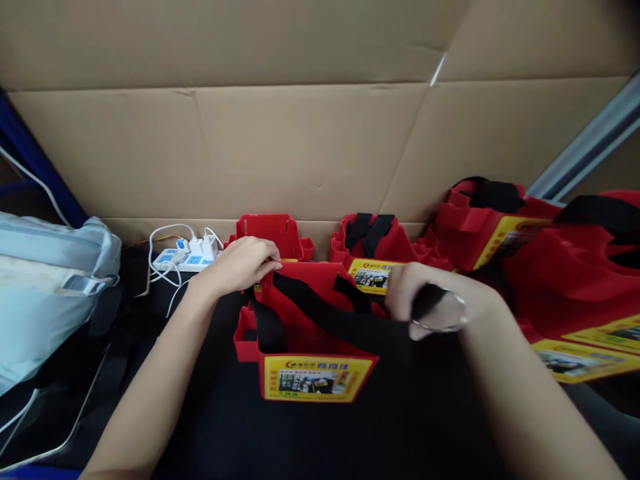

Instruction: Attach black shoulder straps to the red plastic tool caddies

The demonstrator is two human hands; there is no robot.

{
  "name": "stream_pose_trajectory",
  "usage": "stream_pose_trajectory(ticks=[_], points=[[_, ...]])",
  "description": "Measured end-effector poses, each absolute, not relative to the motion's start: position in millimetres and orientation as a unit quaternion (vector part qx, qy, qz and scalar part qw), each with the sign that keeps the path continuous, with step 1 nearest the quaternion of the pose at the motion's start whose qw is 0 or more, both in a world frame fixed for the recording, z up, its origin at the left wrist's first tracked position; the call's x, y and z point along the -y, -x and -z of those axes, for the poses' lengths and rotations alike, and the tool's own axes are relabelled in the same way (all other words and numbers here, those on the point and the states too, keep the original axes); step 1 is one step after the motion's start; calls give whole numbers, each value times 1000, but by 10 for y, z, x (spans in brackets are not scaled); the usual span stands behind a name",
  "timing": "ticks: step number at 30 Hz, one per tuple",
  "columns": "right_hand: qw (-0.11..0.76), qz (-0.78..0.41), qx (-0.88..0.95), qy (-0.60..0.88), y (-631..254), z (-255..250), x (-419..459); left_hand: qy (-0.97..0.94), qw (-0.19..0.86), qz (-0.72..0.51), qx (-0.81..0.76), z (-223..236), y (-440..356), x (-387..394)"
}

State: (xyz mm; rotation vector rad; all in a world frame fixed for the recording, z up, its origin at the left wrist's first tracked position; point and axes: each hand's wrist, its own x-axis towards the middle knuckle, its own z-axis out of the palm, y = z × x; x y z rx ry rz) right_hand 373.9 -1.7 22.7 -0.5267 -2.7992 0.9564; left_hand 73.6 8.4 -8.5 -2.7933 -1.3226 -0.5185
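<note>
A red bag with a yellow label and black straps stands on the dark surface right in front of me. My left hand is closed on the bag's far left rim, next to a strap. My right hand is closed around a black strap that runs across the bag's opening; a shiny metal piece shows at that hand, and I cannot make out what it is.
Several more red bags with yellow labels are lined up behind and to the right. A white power strip with plugs and cables lies at the back left. A pale grey bag sits at the left. A cardboard wall closes the back.
</note>
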Motion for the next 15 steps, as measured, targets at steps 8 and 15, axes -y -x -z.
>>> stream_pose_trajectory(ticks=[8, 15], points=[[164, -82, 873, 451, -2679, -85, 182, 889, -1, 159, 429, 20, -767, -3], [131, -95, 923, 348, -2605, 128, 86, 905, -8, 170, 389, 7, -779, 9]])
